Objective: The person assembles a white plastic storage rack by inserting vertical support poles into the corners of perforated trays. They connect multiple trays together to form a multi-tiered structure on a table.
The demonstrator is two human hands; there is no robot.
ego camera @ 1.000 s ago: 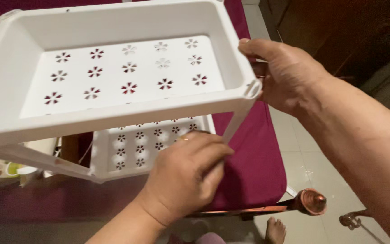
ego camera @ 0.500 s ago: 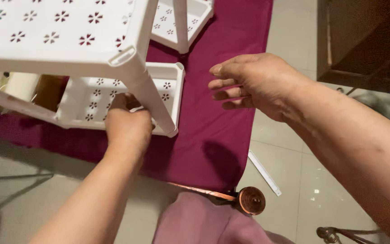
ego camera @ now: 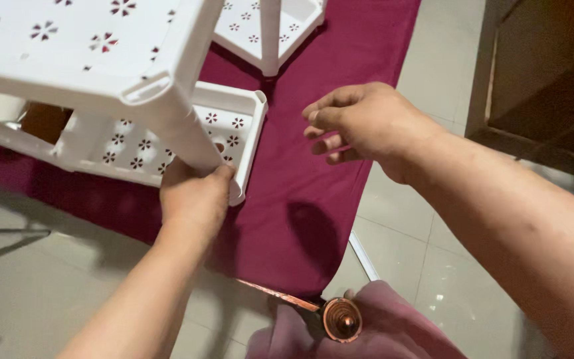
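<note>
While my left hand point(ego camera: 194, 196) grips the white rack point(ego camera: 101, 60) post | right hand point(ego camera: 360, 123) loosely open, empty | tiers joined, rack not yet standing

The left hand point(ego camera: 194, 196) sits low and near the middle, its bare arm running down toward 7 o'clock. Its fingers are curled shut in a tight grip, knuckles up. The right hand point(ego camera: 367, 123) floats free toward 2 o'clock, fingers loosely bent and holding nothing. Its bare arm stretches off toward 4 o'clock.
</note>
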